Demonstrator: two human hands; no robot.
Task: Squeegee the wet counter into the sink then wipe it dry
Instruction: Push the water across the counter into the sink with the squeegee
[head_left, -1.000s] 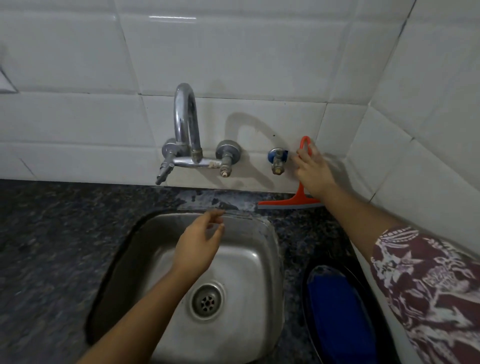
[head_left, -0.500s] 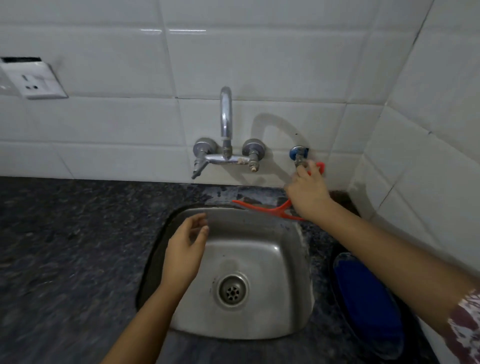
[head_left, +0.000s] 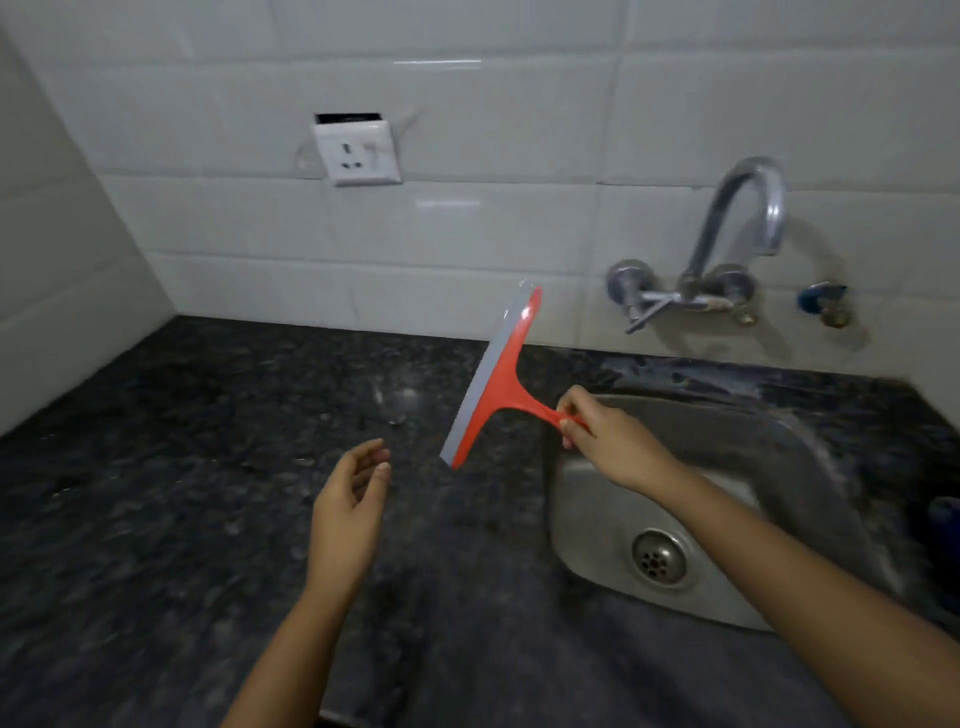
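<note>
Lifted away from the wall, the red plastic squeegee with a grey rubber blade (head_left: 496, 387) now tilts mid-frame above the dark speckled stone table (head_left: 156, 493), between the hands. The right hand (head_left: 615, 447) pinches its handle. The left hand (head_left: 348, 499) hovers empty at lower centre, fingers loosely curled. A steel sink (head_left: 727, 431) and a chrome tap (head_left: 727, 244) sit at the right, and a white wall socket (head_left: 358, 153) is at upper left.

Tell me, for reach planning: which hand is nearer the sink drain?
Right. The right hand, gripping the squeegee, is over the sink's far edge, beyond the drain; the left hand hovers over the counter, left of the sink.
</note>
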